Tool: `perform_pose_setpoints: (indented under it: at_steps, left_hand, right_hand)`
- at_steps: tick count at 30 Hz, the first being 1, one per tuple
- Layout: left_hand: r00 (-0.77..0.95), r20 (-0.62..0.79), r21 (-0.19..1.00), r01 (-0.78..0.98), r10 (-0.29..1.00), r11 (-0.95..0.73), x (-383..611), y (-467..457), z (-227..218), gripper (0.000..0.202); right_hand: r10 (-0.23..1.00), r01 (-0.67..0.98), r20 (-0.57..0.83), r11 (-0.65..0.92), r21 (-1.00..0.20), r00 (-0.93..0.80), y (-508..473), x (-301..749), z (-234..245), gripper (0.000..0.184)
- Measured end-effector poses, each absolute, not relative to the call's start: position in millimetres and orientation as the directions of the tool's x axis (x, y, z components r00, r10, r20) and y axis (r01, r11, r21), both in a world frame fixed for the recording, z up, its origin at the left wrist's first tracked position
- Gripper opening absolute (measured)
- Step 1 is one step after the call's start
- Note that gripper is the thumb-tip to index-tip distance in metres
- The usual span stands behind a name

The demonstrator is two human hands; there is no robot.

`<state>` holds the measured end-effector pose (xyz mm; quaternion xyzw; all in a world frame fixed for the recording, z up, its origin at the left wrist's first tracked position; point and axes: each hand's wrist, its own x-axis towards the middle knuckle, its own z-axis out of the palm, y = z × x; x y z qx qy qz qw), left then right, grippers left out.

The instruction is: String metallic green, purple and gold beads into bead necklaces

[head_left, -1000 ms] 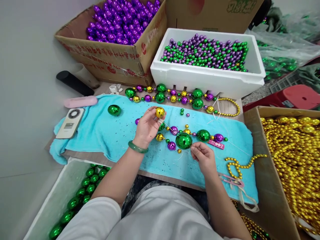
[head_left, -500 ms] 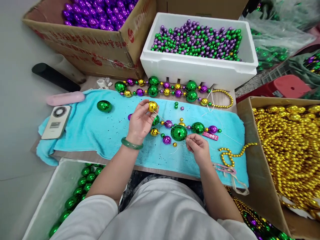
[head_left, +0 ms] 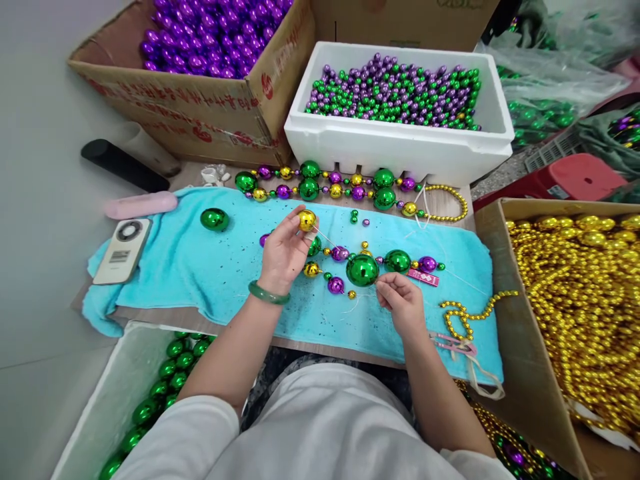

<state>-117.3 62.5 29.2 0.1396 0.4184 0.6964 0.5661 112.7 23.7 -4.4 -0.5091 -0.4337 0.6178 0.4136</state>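
Note:
My left hand (head_left: 283, 253), with a green bangle on the wrist, pinches a gold ball bead (head_left: 307, 220) above the turquoise towel (head_left: 200, 267). A thin white string runs from that bead down to a partly strung row of beads with a large green ball (head_left: 362, 269) in the middle. Just below and right of that ball, my right hand (head_left: 403, 303) is closed in a pinch; what it holds is too fine to make out. A loose green ball (head_left: 215, 219) lies on the towel to the left.
A finished bead strand (head_left: 330, 187) lies behind the towel. A white foam box (head_left: 400, 147) holds small green and purple beads; cardboard boxes hold purple balls (head_left: 210, 40) and gold beads (head_left: 585, 300). Green balls fill a tub (head_left: 160, 393) at lower left. A remote (head_left: 123, 250) lies left.
Both hands stay in nearly the same pose; the gold bead stays pinched in my left hand. Only the camera view has shifted slightly.

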Motion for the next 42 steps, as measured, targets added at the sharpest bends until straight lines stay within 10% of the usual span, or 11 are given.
perform_pose_setpoints:
  at_steps: [27,42]
  left_hand:
    - [-0.296,-0.260,0.701,-0.713,0.919,-0.031,-120,59,31,0.021]
    - [-0.202,0.067,0.851,-0.500,0.977,-0.162,-103,41,34,0.057]
  right_hand:
    - [0.951,-0.069,-0.265,-0.279,-0.958,-0.158,27,111,3,0.018]
    - [0.944,-0.108,-0.298,-0.314,-0.943,-0.142,24,115,-11,0.025]
